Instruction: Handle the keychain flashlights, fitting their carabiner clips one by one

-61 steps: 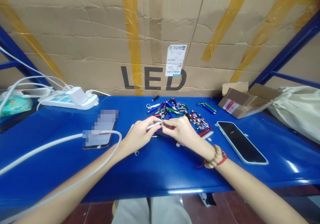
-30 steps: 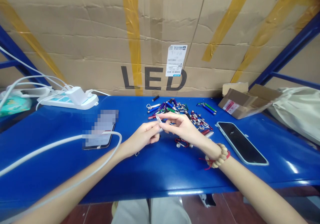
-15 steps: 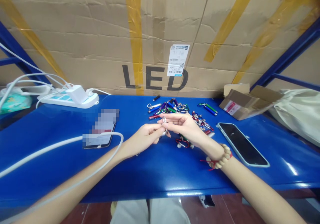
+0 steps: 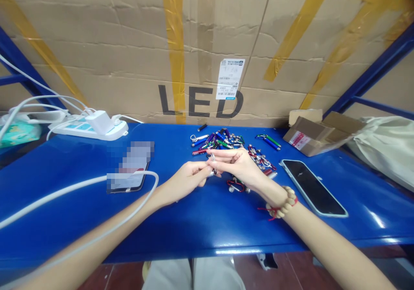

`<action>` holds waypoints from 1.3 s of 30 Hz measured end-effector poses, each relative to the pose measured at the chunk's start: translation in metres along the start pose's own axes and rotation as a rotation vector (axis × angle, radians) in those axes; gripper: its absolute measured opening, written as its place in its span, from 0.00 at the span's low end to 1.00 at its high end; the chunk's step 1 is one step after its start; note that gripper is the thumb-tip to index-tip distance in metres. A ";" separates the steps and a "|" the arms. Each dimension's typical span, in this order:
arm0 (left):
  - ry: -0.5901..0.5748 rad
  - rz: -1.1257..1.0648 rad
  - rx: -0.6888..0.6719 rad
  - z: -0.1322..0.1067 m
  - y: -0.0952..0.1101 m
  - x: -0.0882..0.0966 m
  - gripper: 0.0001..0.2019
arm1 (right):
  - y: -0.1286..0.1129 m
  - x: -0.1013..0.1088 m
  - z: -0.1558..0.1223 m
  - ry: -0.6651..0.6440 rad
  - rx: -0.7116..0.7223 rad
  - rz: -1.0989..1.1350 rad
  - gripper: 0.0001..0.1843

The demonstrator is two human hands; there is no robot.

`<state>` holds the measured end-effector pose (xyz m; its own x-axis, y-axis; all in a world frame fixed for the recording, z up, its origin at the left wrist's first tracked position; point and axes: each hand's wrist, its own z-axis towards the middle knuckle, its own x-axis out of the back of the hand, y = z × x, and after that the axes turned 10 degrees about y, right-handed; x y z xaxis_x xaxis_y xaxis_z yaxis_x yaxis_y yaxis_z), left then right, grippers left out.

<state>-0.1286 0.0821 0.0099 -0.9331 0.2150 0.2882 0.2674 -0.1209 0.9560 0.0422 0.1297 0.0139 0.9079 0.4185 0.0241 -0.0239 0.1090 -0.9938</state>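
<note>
Keychain torch (image 4: 212, 166), small and silver, is pinched over the blue shelf (image 4: 194, 221). The left hand (image 4: 187, 179) is closed on its lower end and the right hand (image 4: 237, 164) nips its top. Level two seconds ago, it now stands nearly upright, so the fiddling looks to be at its head. The pile of torches (image 4: 233, 144) lies at twelve o'clock.

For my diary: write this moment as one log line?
left hand: pinching small silver metal keychain torch | right hand: pinching same torch | behind: pile of coloured keychain torches
</note>
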 end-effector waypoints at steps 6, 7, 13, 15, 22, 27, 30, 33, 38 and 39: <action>-0.020 -0.073 0.064 0.001 -0.003 -0.001 0.21 | -0.004 0.000 0.001 0.001 -0.021 -0.006 0.21; -0.024 -0.085 0.072 0.001 -0.003 -0.001 0.21 | -0.005 0.001 0.001 0.000 -0.027 0.001 0.21; -0.065 -0.159 0.107 0.000 0.002 -0.002 0.20 | -0.007 0.001 0.000 -0.007 -0.071 0.061 0.21; -0.063 -0.157 0.108 0.000 0.000 -0.003 0.20 | -0.007 0.000 -0.001 0.003 -0.087 0.058 0.21; -0.046 -0.148 0.135 0.002 -0.004 -0.003 0.20 | -0.006 0.000 0.000 -0.003 -0.043 0.011 0.23; -0.012 -0.196 0.148 0.001 0.005 -0.001 0.20 | -0.010 0.003 0.001 0.018 0.014 -0.034 0.25; 0.053 -0.189 0.137 0.002 0.008 0.001 0.20 | -0.013 0.005 0.002 0.049 0.016 -0.064 0.21; 0.167 -0.155 0.096 0.004 0.010 0.004 0.19 | -0.013 0.007 0.003 0.054 0.025 -0.111 0.18; 0.253 0.029 -0.089 0.006 0.007 0.006 0.15 | -0.005 0.010 0.004 0.044 0.226 -0.352 0.21; 0.252 0.102 -0.123 0.005 0.005 0.007 0.14 | -0.003 0.011 0.003 0.044 0.292 -0.422 0.19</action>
<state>-0.1321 0.0882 0.0170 -0.9372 -0.0497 0.3454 0.3465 -0.2494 0.9043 0.0507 0.1371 0.0175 0.8805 0.2460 0.4051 0.2378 0.5102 -0.8265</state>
